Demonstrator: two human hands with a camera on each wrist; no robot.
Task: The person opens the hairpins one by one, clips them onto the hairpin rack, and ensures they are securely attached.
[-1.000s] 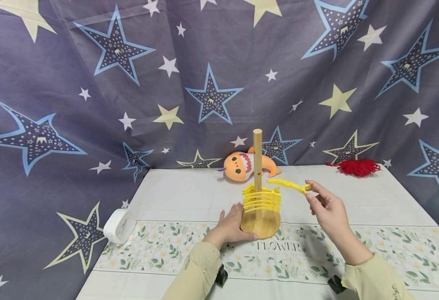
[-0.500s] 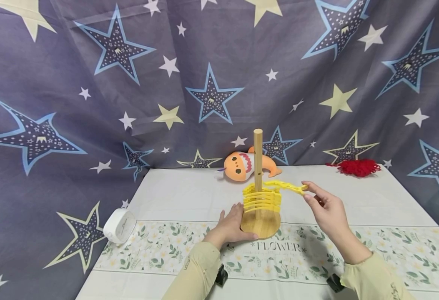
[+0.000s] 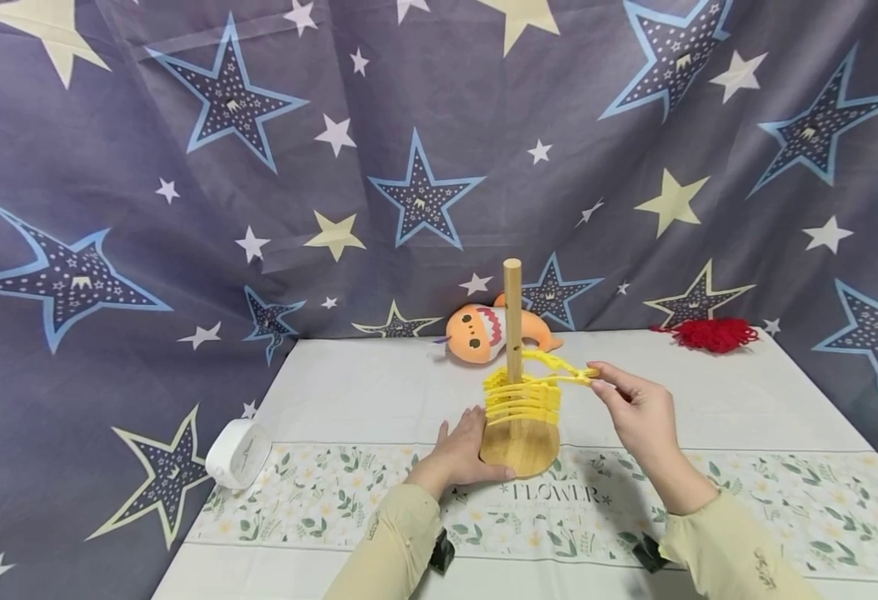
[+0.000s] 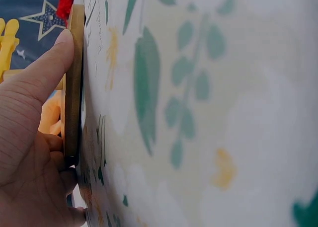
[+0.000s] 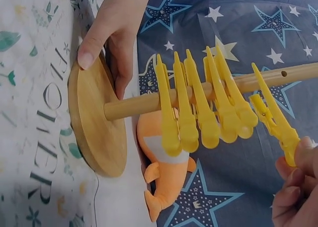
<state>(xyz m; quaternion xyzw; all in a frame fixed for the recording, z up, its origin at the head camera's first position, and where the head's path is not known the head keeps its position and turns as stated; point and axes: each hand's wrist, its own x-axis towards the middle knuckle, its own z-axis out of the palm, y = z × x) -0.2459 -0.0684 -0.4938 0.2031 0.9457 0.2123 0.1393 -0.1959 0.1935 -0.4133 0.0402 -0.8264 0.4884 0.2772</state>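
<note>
A wooden stand has a round base and an upright post. My left hand holds the base by its rim, thumb at the front edge and fingers round the left side. Several yellow hair clips are stacked along the lower post. With thumb and fingertips my right hand pinches the tail of another yellow hair clip. Its two arms are spread apart and reach the post just above the stack. From the right wrist view, the post lies partly behind this clip.
Behind the stand lies an orange plush shark. A bundle of red yarn is at the back right, and a white clock stands at the left edge. The table has a floral runner; a starry curtain hangs behind.
My right hand has moved left, bringing the hair clip from beside the post up to it. The clip's arms have spread apart. My left hand keeps its place on the base.
</note>
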